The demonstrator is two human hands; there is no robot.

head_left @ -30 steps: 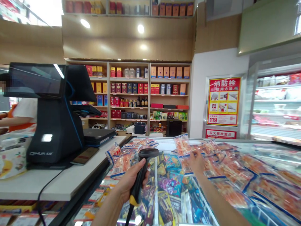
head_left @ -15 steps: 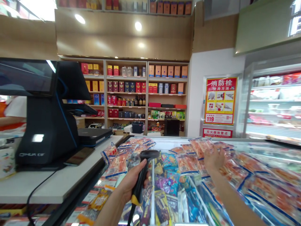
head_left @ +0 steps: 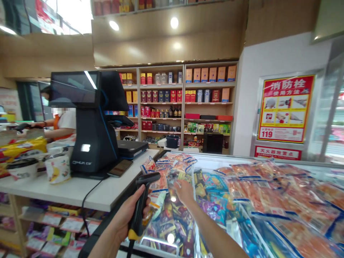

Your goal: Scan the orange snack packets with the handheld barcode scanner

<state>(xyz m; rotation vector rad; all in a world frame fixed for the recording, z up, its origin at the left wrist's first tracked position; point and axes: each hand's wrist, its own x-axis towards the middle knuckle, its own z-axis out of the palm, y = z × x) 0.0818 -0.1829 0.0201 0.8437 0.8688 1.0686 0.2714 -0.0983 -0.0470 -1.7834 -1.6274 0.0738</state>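
In my left hand (head_left: 129, 211) is a black-and-yellow barcode scanner (head_left: 141, 204), its head pointing away from me and its cable hanging down. My right hand (head_left: 184, 191) reaches over the left part of the glass-topped freezer (head_left: 161, 245), beside a small pile of clear food packets (head_left: 185, 165) with blue edges. Its fingers are loosely bent and partly apart, and I see no packet held in them. A larger heap of similar orange-pink packets (head_left: 268, 193) covers the right side of the freezer. Colourful ice-cream wrappers (head_left: 215, 208) show under the glass.
On the white counter (head_left: 99, 197) to the left stand a black checkout terminal (head_left: 92, 139), a phone (head_left: 120, 168) and paper cups (head_left: 57, 168). Behind it is another person (head_left: 66, 123). Shelves of boxed goods (head_left: 161, 96) line the back wall.
My right hand has moved left, from the large heap to the small pile. The view has turned left, showing more counter. My left hand keeps hold of the barcode scanner.
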